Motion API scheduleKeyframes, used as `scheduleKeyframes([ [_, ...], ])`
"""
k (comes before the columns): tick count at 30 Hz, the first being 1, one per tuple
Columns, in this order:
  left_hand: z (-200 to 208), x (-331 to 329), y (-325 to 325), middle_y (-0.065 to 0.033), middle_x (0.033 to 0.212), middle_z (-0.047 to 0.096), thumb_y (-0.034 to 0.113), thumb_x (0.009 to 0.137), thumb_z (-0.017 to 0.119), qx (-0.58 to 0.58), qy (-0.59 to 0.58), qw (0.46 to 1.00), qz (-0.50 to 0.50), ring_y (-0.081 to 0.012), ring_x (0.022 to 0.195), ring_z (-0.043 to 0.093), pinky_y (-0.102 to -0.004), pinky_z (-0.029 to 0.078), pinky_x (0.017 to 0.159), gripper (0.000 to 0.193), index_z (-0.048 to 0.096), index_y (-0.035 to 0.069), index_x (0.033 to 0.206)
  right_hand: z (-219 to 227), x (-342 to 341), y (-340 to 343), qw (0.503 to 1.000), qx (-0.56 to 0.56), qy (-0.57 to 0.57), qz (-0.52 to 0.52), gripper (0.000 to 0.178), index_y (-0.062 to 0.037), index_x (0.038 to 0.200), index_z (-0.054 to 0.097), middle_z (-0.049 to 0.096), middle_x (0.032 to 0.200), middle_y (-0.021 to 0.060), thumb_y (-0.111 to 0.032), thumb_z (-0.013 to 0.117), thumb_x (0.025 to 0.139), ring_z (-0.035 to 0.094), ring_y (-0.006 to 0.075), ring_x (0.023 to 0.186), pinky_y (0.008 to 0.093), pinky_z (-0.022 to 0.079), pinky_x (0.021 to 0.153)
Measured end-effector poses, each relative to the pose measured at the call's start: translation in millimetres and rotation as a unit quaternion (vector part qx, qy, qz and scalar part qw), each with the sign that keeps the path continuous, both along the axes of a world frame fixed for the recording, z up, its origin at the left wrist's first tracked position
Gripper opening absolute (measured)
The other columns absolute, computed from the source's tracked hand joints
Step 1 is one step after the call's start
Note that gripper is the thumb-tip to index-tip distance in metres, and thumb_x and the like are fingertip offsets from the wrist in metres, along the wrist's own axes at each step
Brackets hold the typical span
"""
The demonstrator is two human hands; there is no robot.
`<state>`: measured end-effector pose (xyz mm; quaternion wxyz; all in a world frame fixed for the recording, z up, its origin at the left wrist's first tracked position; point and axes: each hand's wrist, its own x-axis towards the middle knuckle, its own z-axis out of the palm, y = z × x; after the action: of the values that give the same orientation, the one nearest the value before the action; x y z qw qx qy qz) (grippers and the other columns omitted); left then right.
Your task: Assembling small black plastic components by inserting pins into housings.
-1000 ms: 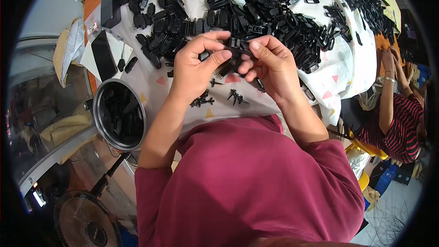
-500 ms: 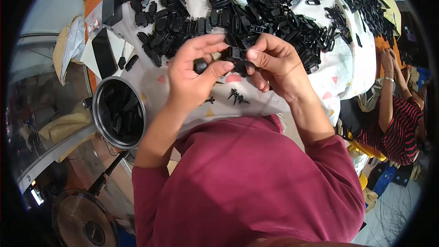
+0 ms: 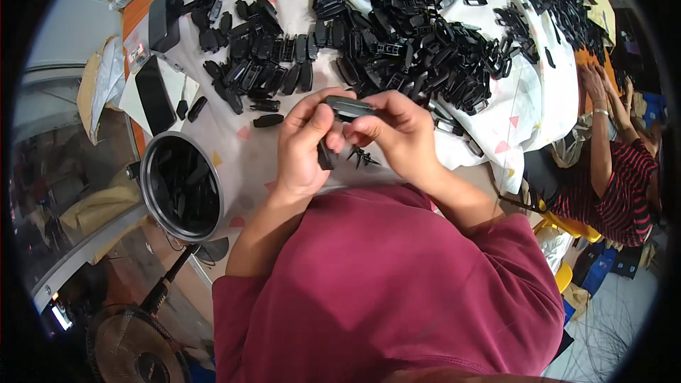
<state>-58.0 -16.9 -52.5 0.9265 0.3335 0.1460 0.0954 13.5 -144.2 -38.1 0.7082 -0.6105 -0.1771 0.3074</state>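
Both my hands meet just in front of my chest, above the table's near edge. My left hand (image 3: 301,145) and my right hand (image 3: 397,135) grip one long black plastic shell (image 3: 349,107) between their fingertips. A second small black part (image 3: 325,157) sticks out under my left thumb. Just below the hands, small black clips (image 3: 360,157) lie on the white cloth (image 3: 248,149). A large heap of black plastic shells (image 3: 418,35) covers the cloth beyond my hands.
A round metal pot (image 3: 181,186) holding black parts stands at the table's left edge. A black phone (image 3: 154,94) lies on paper at far left. A person in a striped shirt (image 3: 613,177) sits at right. A fan (image 3: 135,347) stands on the floor at lower left.
My hands have drawn slightly toward me and turned the black shell so it lies lengthwise between the fingertips. The heap and the pot have not moved.
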Motion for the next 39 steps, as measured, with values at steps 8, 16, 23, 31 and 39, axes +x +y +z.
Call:
scheduleKeyframes([
  [8, -16, 9, 30, -0.0076, 0.08, 0.057, 0.032, 0.087, 0.046, -0.053, 0.088, 0.991, 0.087, -0.0132, 0.059, 0.049, -0.0243, 0.04, 0.049, 0.028, 0.052, 0.005, 0.086, 7, 76, -7, 0.822, -0.269, -0.501, 0.019, 0.014, -0.0058, 0.087, 0.063, 0.059, 0.078, 0.0108, -0.013, 0.062, 0.075, 0.059, 0.0223, 0.07, 0.0297, 0.046, 0.06],
  [16, -15, 32, 66, -0.0077, 0.077, 0.06, 0.021, 0.071, 0.066, 0.587, 0.234, 0.773, 0.057, -0.0184, 0.059, 0.059, -0.0317, 0.046, 0.052, 0.023, 0.059, 0.007, 0.088, 3, 135, -27, 0.63, -0.52, -0.573, 0.069, 0.022, -0.0127, 0.094, 0.06, 0.059, 0.082, 0.0106, -0.015, 0.055, 0.073, 0.056, 0.0278, 0.081, 0.0374, 0.047, 0.067],
  [23, -22, 30, 33, -0.007, 0.076, 0.059, 0.019, 0.068, 0.064, 0.862, 0.285, 0.42, -0.008, -0.0271, 0.067, 0.06, -0.0363, 0.048, 0.056, 0.015, 0.057, 0.009, 0.076, 7, 95, -17, 0.92, -0.275, -0.274, -0.05, 0.018, -0.0057, 0.093, 0.05, 0.06, 0.082, 0.0078, -0.002, 0.054, 0.076, 0.058, 0.0126, 0.068, 0.0232, 0.046, 0.053],
  [31, -10, 11, 43, -0.0007, 0.088, 0.059, 0.008, 0.06, 0.062, 0.878, -0.065, 0.449, 0.15, -0.0183, 0.06, 0.055, -0.0309, 0.045, 0.051, 0.017, 0.058, 0.011, 0.077, 0, 51, 14, 0.984, -0.092, -0.132, 0.072, 0.027, -0.0024, 0.095, 0.045, 0.057, 0.09, 0.0052, -0.004, 0.064, 0.076, 0.052, 0.007, 0.077, 0.0193, 0.045, 0.063],
  [39, 26, 4, 21, -0.004, 0.086, 0.06, 0.011, 0.077, 0.065, 0.375, 0.065, 0.921, 0.087, -0.0086, 0.076, 0.055, -0.0216, 0.046, 0.068, 0.024, 0.058, -0.002, 0.096, 7, 20, 34, 0.997, 0.005, -0.076, -0.007, 0.015, 0.0004, 0.087, 0.047, 0.057, 0.082, 0.0066, 0.001, 0.059, 0.079, 0.056, 0.0079, 0.066, 0.0197, 0.048, 0.057],
])
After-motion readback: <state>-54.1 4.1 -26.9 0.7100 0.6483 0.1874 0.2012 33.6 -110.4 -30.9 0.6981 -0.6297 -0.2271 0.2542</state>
